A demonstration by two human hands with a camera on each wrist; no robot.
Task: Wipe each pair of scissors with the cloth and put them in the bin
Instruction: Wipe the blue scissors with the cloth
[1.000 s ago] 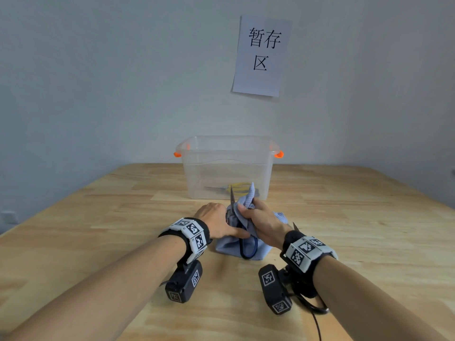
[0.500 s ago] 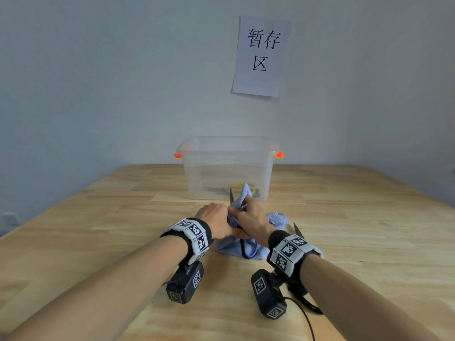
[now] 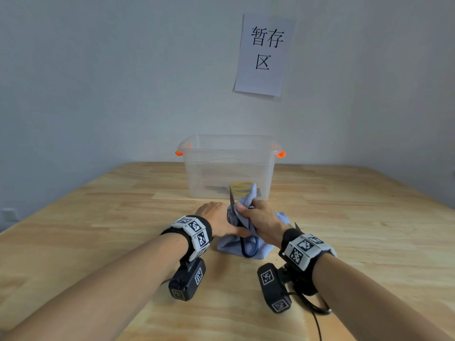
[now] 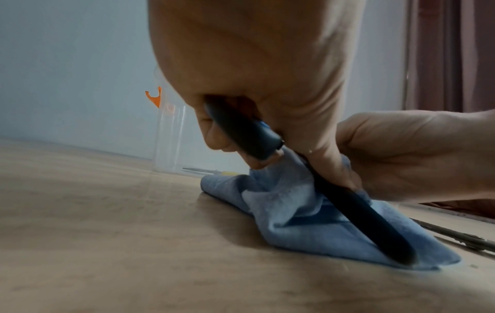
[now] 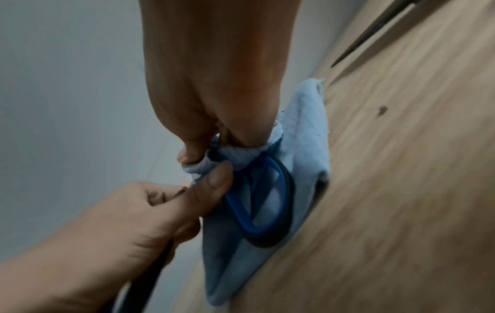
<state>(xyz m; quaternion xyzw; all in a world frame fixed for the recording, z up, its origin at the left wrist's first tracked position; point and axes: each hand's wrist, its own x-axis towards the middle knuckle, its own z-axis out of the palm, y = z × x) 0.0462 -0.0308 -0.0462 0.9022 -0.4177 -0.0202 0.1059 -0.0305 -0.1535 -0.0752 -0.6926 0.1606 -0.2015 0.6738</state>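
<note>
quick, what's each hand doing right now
Left hand: grips the blue-handled scissors.
Right hand: pinches the blue cloth around the scissors' blades.

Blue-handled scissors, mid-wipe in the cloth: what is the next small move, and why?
Probably slide the right hand with the blue cloth up along the blade toward the tip. The left hand has the blue-handled scissors in its grip, the blade tip pokes bare above the cloth, so that part looks unwiped. Only then move them to the clear bin, where yellow-handled scissors already lie.
</note>
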